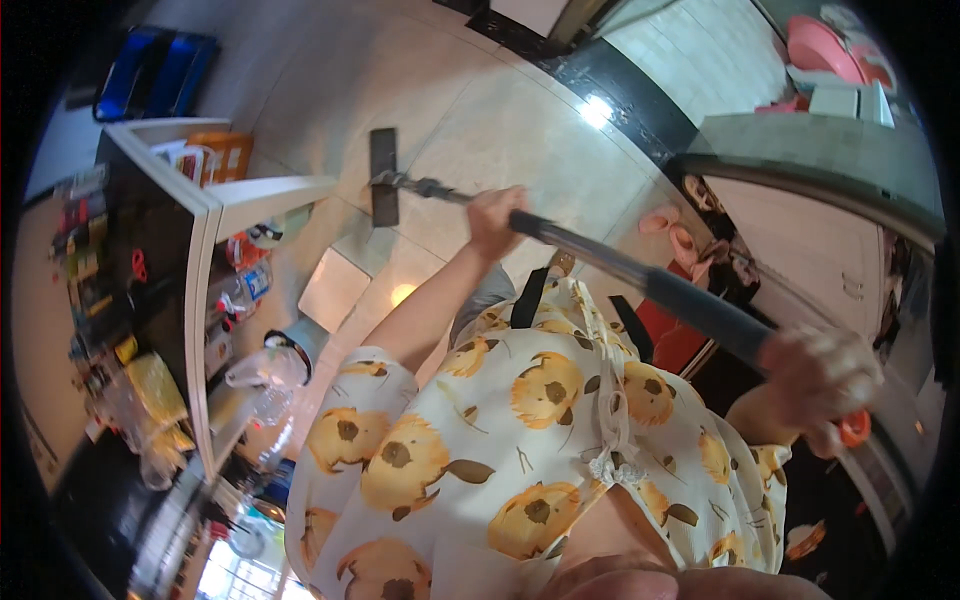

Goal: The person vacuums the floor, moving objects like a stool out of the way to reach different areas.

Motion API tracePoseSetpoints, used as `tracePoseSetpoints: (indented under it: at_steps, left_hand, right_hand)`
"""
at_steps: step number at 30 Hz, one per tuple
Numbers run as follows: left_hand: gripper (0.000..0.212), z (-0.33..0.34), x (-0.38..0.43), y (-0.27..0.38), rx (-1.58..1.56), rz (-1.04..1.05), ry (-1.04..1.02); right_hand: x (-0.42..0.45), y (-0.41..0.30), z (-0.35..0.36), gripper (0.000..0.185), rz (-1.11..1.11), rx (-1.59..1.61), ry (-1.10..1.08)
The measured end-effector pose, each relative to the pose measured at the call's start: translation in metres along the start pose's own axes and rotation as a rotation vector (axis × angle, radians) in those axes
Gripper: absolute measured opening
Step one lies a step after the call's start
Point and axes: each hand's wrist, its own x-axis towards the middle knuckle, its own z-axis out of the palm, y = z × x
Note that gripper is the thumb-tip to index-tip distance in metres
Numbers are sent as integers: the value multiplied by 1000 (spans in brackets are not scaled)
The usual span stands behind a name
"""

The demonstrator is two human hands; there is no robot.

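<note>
A flat mop's long handle (600, 259) runs slantwise across the view in front of my body. My left hand (496, 221) is closed around its lower part, just below a dark foam grip. My right hand (821, 382) grips the upper end, close to the camera and blurred; an orange ring-like piece shows beside its fingers. The narrow, dark rectangular mop head (384, 178) is on the light floor tiles (517, 142), forward and to the left. The handle's joint meets the head near its middle.
A cluttered dark table with a white frame (202, 300) stands at left. Near it are a white box-like stool (335, 289) and a bin with a plastic bag (296, 352). Pink shoes (660, 220) lie at right beside a cabinet (810, 247). A dark threshold strip (630, 97) crosses the floor ahead.
</note>
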Motion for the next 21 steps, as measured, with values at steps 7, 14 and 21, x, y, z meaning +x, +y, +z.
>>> tracePoseSetpoints:
  at_steps: [7, 14, 21]
  left_hand:
    - [13, 122, 92, 34, 19, 325, -419]
    - [12, 106, 123, -63, 145, 378, -684]
    - [20, 141, 69, -59, 208, 373, -932]
  right_hand:
    - [-106, -52, 22, 20, 153, -354, 593]
    - [-88, 62, 82, 19, 114, -224, 808]
    - [-160, 63, 103, 19, 281, -289, 912]
